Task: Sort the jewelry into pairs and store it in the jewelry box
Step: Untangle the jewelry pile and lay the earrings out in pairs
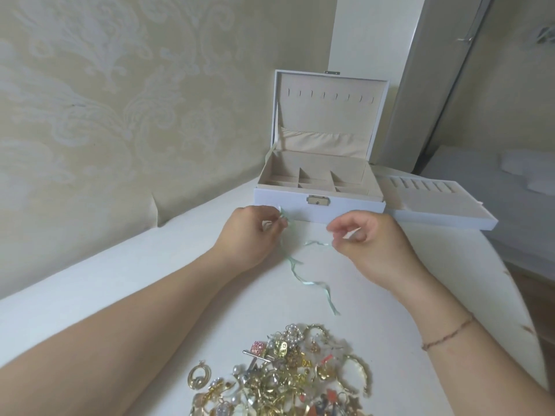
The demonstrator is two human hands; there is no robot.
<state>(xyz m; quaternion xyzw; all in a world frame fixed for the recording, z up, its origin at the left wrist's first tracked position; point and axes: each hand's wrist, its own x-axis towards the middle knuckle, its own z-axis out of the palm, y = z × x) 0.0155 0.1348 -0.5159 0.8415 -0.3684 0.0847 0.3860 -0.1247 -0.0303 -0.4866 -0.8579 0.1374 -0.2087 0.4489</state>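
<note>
Thin pale-green ribbon (295, 267) pinched at each end by left hand (252, 235) & right hand (365, 244), above white table (390, 340), before open white jewelry box (319, 202) | light, limp, slippery; best held at ends | gold/pearl jewelry heap (288, 376) near edge, unsorted; small, tangle-prone.

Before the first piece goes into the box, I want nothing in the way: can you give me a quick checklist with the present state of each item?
1. White jewelry box lid open: ok.
2. Beige lined compartments free of items: ok.
3. Removable white tray out, beside the box: ok.
4. Both hands free: not ok; left hand and right hand each pinch the pale green ribbon.
5. Gold and pearl jewelry pile sorted into pairs: not ok, one tangled heap.
6. Ribbon's grip on any jewelry: cannot tell.
</note>
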